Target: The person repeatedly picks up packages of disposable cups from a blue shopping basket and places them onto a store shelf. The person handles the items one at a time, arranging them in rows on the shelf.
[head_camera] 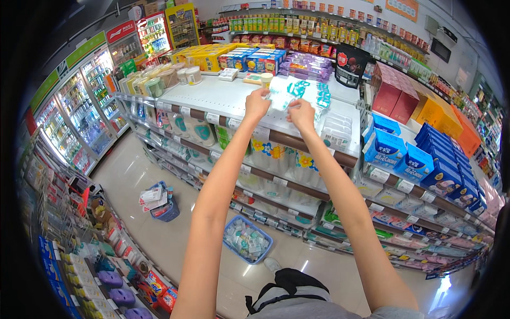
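Observation:
My left hand (257,104) and my right hand (301,113) reach out over the top shelf (207,94) of a shop display unit. A white-and-teal plastic packet (280,100) lies between them, its two sides at my curled fingertips. Glare on the plastic blurs where the fingers meet it. Further packets with teal print (323,95) lie just beyond and to the right. A small pale cup (267,78) stands behind my left fingers. Right of my right hand sits a stack of clear plastic packs (337,127).
A blue basket (266,252) full of small packets stands on the floor near my foot (272,264). Another blue basket (167,212) is farther left. A black pouch (350,65) stands behind the packets. Blue tissue packs (384,147) fill the right shelf. Merchandise racks (113,255) line the left.

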Available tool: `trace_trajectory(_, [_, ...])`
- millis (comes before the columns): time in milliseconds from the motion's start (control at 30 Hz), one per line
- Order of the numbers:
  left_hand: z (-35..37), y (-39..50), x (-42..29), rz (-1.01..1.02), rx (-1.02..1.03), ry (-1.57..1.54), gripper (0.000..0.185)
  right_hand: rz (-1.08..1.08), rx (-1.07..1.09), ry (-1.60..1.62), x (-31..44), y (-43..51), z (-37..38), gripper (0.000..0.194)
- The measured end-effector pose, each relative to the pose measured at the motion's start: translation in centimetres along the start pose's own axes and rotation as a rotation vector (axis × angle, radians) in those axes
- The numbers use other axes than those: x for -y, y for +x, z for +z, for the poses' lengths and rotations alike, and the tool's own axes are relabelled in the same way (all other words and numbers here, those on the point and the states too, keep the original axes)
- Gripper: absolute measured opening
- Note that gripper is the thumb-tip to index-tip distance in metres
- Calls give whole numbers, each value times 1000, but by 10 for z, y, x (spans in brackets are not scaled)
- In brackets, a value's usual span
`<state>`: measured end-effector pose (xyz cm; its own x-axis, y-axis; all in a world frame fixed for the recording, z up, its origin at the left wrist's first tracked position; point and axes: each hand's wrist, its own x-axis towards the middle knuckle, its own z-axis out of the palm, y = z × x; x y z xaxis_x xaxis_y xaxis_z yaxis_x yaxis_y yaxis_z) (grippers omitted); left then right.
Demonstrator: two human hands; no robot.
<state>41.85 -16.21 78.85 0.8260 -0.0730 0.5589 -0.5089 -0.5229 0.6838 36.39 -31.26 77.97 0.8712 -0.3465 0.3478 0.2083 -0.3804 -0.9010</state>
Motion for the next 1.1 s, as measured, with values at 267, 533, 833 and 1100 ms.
trace_trajectory(267, [14, 18, 37, -109, 207, 11, 36, -151, -22, -389, -15, 7, 21, 17])
trace_trajectory(533, [13, 31, 30, -88, 296, 42, 38, -155, 129, -675, 7, 3, 11, 30])
trace_trajectory(833, [18, 40, 41, -152, 411, -71, 37, -140, 187, -721, 10, 4, 5, 32])
trace_trajectory(1100, [-64, -39, 0, 376, -272, -104, 23, -622, -47, -72, 66, -69, 21, 14])
